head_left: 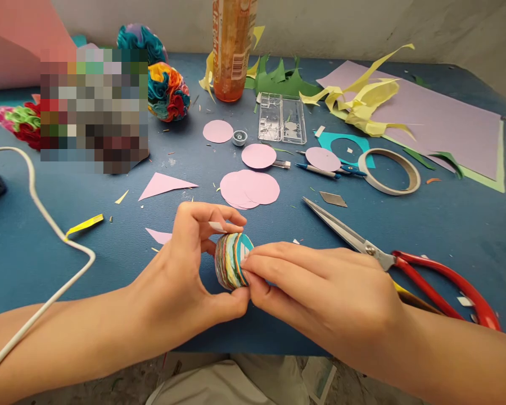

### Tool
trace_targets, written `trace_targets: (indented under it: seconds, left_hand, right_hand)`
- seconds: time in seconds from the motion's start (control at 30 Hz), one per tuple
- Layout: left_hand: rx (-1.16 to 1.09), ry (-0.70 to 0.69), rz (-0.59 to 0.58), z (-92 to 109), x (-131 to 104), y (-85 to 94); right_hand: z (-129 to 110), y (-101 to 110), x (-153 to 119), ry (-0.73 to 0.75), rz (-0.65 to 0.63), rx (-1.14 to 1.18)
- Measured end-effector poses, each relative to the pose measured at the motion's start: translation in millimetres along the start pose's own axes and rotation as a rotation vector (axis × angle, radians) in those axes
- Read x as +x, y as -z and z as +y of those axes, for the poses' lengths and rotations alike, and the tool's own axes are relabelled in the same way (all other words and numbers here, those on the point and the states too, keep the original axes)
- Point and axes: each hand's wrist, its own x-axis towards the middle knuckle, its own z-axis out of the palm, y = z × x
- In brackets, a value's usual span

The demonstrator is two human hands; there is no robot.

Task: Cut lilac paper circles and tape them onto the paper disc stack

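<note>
Bare hands (172, 275) (333, 287) on a ridged, striped cylinder (227, 263)

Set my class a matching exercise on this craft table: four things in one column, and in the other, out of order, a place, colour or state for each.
Column one
1. Bottle
2. Scissors
3. Striped roll
4. Turquoise paper

Column two
A. Has a round hole cut in it
B. Held between the left hand and the right hand
C. Stands upright near the wall
D. Has red handles

Right pairs: 1-C, 2-D, 3-B, 4-A
</note>
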Motion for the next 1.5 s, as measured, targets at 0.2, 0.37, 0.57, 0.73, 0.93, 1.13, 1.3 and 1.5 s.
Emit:
trace_targets:
  seconds: [0.2, 0.37, 0.57, 0.73, 0.93, 1.13, 1.3, 1.5]
  left_hand:
    - [0.024, -0.030, -0.012, 0.0, -0.4, 0.4]
    - [0.035, -0.049, -0.017, -0.4, -0.7, 0.5]
    - [0.039, -0.057, -0.017, -1.3, -0.6, 1.0]
    - [0.089, -0.061, -0.009, -0.4, -2.3, 2.0]
    - [0.081, -0.064, -0.005, 0.1, -2.1, 1.2]
    - [0.091, -0.057, -0.011, 0.7, -1.3, 0.6]
    - [0.075, -0.074, -0.013, -0.4, -2.0, 1.3]
    - [0.112, -0.069, -0.020, 1.5, -2.0, 2.0]
  right_hand:
    - [-4.0, -1.3, -0.3, -0.029, -0.028, -0.061]
    - [-4.4, -1.1, 0.2, -0.044, -0.052, -0.080]
    - [-2.1, -1.7, 0.8, -0.069, -0.061, -0.032]
    - [5.9, 3.8, 4.0, -0.122, -0.065, -0.010]
    - [9.2, 11.2, 9.0, -0.193, -0.091, 0.236]
    - [8.1, 7.5, 8.8, -0.244, -0.189, 0.386]
    - [7.3, 6.0, 7.9, -0.232, -0.167, 0.359]
    - [7.3, 5.0, 8.0, -0.200, -0.167, 0.260]
